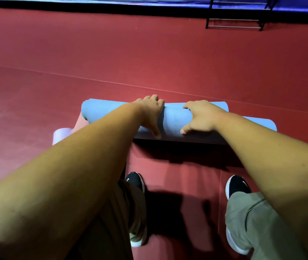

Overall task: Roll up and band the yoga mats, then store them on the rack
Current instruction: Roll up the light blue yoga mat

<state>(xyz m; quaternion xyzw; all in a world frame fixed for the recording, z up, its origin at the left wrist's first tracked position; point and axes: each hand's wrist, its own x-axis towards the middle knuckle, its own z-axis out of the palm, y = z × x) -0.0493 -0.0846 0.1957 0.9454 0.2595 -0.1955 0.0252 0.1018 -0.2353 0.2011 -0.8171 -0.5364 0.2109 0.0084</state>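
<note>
Head view: gripping mat (174, 119) roll on floor (149, 53) ahead of shoes (237, 184), left hand (152, 113) and right hand (200, 117) curled over its middle, thumbs near side; likely light, soft, springy, ribbed-grippy, so hold mid-roll, squeeze to stop unrolling.

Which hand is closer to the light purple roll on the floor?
Left. The left hand grips the blue mat nearer the purple roll; the right hand grips it farther right.

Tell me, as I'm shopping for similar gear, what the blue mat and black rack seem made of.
Blue mat: likely foam or rubbery plastic, matte; fine wavy ribbing shows on its surface. Rack: probably metal, thin black bars, though too distant to confirm.
</note>
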